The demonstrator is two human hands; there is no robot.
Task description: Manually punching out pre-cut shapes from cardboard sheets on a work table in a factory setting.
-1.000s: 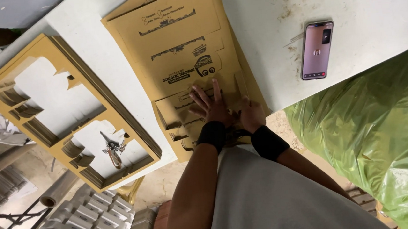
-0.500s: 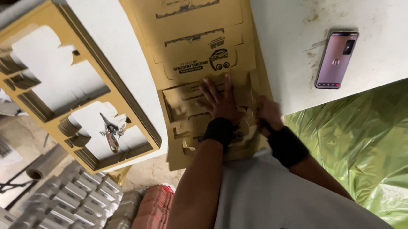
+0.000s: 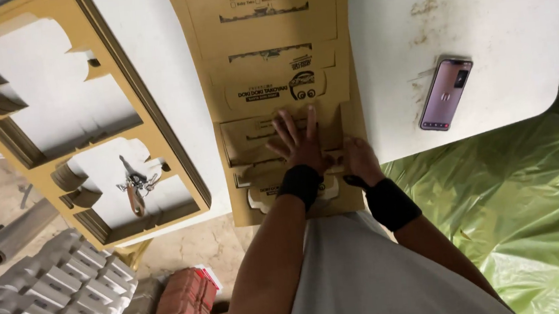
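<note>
Left hand, fingers spread, lies flat on the stack of die-cut cardboard sheets at the near edge of the white tabletop, seemingly to steady it. Right hand rests beside it, its fingers curled at a cut-out (grip unclear). Offcut frames lie left; a phone right.

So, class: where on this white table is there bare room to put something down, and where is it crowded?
Bare: the strip of table between the cut-out cardboard frame stack and the printed die-cut sheets; also the stained stretch right of the sheets, above and around the phone. Crowded: the near edge, where the left hand and right hand press the sheets.
</note>
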